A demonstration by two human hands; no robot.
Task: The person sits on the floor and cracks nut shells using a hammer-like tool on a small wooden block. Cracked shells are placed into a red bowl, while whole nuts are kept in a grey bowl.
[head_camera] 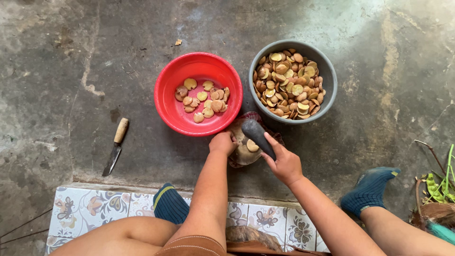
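My right hand [284, 163] grips a dark grey stone pestle [256, 133], its rounded head raised over a flat stone block [244, 152] that lies on a patterned cloth. A pale flat seed [252, 146] lies on the block beside the pestle. My left hand [222, 141] rests at the block's left edge, fingers curled against it. Just beyond the hands stand a red bowl [166, 102] holding several flattened seeds and a grey bowl [327, 71] heaped with tan and brown seeds.
A wooden-handled knife [116, 147] lies on the concrete floor to the left. I sit on a patterned tile step [90, 208], blue-socked feet [369, 189] on the floor. Green plant stems and scraps [438, 189] lie at the right edge.
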